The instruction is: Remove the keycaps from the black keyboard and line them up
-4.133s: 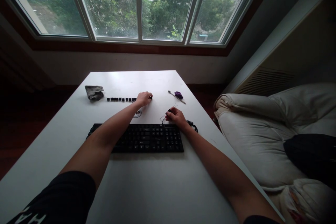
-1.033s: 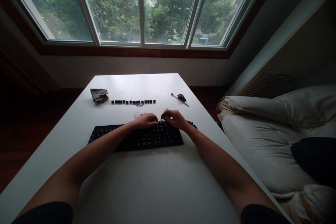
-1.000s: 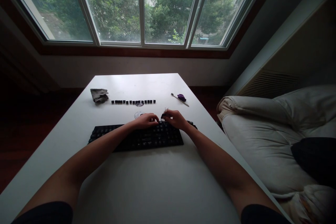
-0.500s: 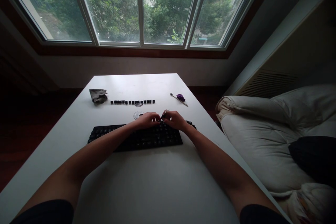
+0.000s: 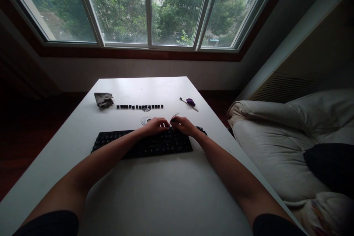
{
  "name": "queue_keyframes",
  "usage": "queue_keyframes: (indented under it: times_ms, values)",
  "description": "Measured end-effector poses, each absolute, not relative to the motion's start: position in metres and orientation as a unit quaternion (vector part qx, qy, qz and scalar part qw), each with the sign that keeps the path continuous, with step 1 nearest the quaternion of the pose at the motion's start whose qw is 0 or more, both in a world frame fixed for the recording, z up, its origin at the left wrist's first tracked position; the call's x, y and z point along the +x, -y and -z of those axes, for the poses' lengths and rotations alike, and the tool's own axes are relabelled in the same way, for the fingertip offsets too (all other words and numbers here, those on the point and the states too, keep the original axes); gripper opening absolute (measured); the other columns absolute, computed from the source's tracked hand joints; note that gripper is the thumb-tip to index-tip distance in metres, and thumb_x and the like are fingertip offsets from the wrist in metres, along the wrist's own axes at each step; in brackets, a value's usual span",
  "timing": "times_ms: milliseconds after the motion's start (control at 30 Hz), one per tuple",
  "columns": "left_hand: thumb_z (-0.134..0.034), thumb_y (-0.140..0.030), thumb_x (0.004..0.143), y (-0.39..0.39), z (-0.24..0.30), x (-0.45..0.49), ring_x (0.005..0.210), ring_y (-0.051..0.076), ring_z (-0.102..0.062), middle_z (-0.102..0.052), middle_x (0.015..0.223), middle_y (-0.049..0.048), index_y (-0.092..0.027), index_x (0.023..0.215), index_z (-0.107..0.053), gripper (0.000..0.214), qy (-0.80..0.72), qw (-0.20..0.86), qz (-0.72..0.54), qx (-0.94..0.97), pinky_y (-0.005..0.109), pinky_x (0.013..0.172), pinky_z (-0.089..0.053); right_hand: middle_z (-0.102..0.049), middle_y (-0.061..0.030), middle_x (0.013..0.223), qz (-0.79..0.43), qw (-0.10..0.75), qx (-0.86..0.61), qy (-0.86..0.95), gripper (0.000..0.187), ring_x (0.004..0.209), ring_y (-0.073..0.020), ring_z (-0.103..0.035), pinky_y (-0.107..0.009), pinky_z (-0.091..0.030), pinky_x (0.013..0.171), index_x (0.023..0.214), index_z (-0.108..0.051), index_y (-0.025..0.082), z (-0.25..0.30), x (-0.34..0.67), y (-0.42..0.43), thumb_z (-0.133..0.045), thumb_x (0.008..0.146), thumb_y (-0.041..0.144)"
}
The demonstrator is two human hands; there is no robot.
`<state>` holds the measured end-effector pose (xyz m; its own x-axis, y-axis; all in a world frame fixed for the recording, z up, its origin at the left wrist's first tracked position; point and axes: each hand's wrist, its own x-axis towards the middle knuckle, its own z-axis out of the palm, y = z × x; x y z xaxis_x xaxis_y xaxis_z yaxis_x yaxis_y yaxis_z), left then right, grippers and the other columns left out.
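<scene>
A black keyboard point(image 5: 155, 150) lies across the white table beneath my forearms. My right hand point(image 5: 184, 125) is closed around a small keycap puller point(image 5: 175, 116), its thin wire prongs sticking up above the fingers. Close against it, my left hand point(image 5: 156, 125) is bent over the keyboard's back edge with its fingertips drawn together. Whatever those left fingers pinch is too small to make out. Behind the hands, several black keycaps point(image 5: 133, 107) stand in a row.
A clear round lid point(image 5: 145, 120) lies just behind my left hand. A grey cloth point(image 5: 103, 100) rests at the back left. At the back right are a toothbrush point(image 5: 188, 104) and a purple bundle point(image 5: 190, 101). A pale sofa point(image 5: 265, 143) stands beyond the table's right edge.
The puller in my right hand has tilted, so its wire prongs now point more upward. Both hands have otherwise stayed nearly in place over the keyboard.
</scene>
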<state>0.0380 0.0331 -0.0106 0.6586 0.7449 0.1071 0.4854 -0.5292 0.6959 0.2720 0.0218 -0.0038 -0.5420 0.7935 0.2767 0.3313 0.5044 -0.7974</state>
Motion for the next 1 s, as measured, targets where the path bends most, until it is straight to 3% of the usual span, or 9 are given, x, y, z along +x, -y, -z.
queue_keyframes:
  times_ms: [300,567,800,1000]
  values:
    - [-0.064,-0.039,0.088,-0.033,0.004,0.038,0.079,0.016,-0.068,-0.074,0.091,0.0018,-0.024,0.1,-0.077,0.023,-0.357,0.261,-0.233,0.866,0.025,0.076,-0.05,-0.069,-0.0016,0.072,-0.4,0.362,-0.356,0.763,0.021,0.065,-0.0159,-0.063,-0.029,-0.05,0.068,0.09,-0.064,0.019,0.014,0.277,-0.028,-0.058,0.092,0.04]
    - [-0.063,-0.032,0.086,-0.029,0.006,0.043,0.078,0.015,-0.067,-0.073,0.085,-0.0012,-0.025,0.101,-0.074,0.021,-0.384,0.306,-0.247,0.836,0.025,0.075,-0.052,-0.07,-0.0012,0.07,-0.397,0.426,-0.397,0.71,0.022,0.063,-0.0166,-0.065,-0.029,-0.051,0.064,0.091,-0.064,0.02,0.021,0.269,-0.026,-0.064,0.087,0.042]
    - [-0.063,-0.029,0.084,-0.033,0.01,0.049,0.081,0.015,-0.067,-0.073,0.095,0.0025,-0.021,0.097,-0.072,0.018,-0.381,0.327,-0.285,0.817,0.025,0.071,-0.054,-0.072,-0.0041,0.073,-0.44,0.455,-0.412,0.656,0.027,0.063,-0.0177,-0.067,-0.032,-0.055,0.065,0.086,-0.062,0.019,0.02,0.266,-0.026,-0.067,0.084,0.046]
    - [-0.065,-0.025,0.083,-0.032,0.005,0.057,0.077,0.013,-0.067,-0.073,0.094,0.0003,-0.025,0.12,-0.06,0.037,-0.393,0.308,-0.306,0.811,0.026,0.071,-0.054,-0.07,-0.0032,0.071,-0.515,0.47,-0.407,0.589,0.032,0.06,-0.0167,-0.067,-0.032,-0.056,0.063,0.087,-0.061,0.018,0.015,0.267,-0.028,-0.071,0.081,0.047]
